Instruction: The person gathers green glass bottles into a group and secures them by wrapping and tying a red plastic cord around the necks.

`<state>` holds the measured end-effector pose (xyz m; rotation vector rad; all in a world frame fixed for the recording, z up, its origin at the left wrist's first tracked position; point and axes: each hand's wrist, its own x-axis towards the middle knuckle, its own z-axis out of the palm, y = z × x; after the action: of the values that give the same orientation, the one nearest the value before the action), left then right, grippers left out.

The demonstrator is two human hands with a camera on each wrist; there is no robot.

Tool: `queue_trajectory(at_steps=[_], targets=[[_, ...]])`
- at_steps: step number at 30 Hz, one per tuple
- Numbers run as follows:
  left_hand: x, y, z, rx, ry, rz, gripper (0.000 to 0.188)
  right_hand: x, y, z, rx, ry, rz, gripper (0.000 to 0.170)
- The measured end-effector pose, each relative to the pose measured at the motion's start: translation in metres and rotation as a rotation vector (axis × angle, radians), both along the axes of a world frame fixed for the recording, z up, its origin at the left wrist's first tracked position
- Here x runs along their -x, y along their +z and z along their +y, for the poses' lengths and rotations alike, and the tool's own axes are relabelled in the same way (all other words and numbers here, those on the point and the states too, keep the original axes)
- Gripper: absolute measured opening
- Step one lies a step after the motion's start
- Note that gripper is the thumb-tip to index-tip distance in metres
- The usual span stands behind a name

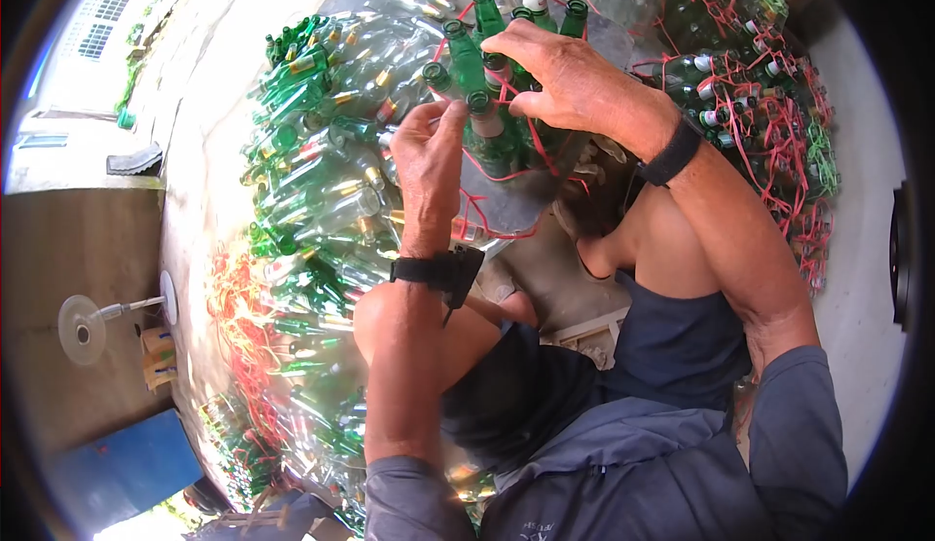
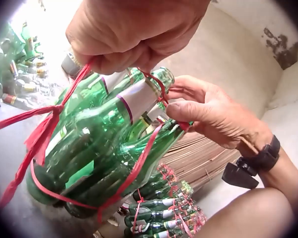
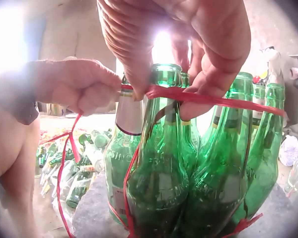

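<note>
Green glass bottles (image 1: 467,59) stand upright in a close cluster on a grey surface (image 3: 94,208), long axes vertical and mouths up; in the head view the cluster lies between one and two o'clock from the left hand (image 1: 430,156), and at about nine o'clock from the right hand (image 1: 584,78), which is the nearer, its fingers reaching over the mouths. Red tie (image 3: 238,104) crosses the necks roughly square to those long axes; the right hand pinches it at a near neck, thumb and fingers curled in; the left hand grips it too, fingers folded tight beside the outer necks, with a knot (image 2: 56,110) and loose tails below. That crossing seems to be what the work turns on, a near-level band against vertical glass; a lower loop (image 2: 100,210) passes round the outer bottles near their bases; loose bottles (image 1: 321,186) spread at eight o'clock from the cluster.
</note>
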<state>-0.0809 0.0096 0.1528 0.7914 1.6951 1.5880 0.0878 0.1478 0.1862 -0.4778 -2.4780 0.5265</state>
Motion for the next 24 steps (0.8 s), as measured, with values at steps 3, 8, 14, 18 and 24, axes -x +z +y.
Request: queue_trajectory(at_steps=[3, 8, 14, 18, 24], targets=[[0.003, 0.001, -0.005, -0.020, -0.072, -0.122, 0.028, -0.004, 0.004, -0.002, 0.009, 0.021, -0.033, 0.062], [0.010, 0.000, -0.008, 0.010, -0.200, -0.223, 0.033, -0.015, 0.020, -0.009, -0.093, -0.035, -0.046, 0.037], [0.003, 0.004, -0.007, -0.023, -0.167, -0.214, 0.031, -0.024, 0.033, -0.018, 0.020, -0.210, -0.277, 0.031], [0.007, 0.000, -0.007, -0.029, -0.172, -0.218, 0.023, -0.023, 0.029, -0.018, -0.002, -0.171, -0.247, 0.033], [0.013, -0.004, -0.012, -0.082, -0.215, -0.236, 0.027, -0.021, 0.036, -0.018, 0.058, -0.196, -0.308, 0.033]])
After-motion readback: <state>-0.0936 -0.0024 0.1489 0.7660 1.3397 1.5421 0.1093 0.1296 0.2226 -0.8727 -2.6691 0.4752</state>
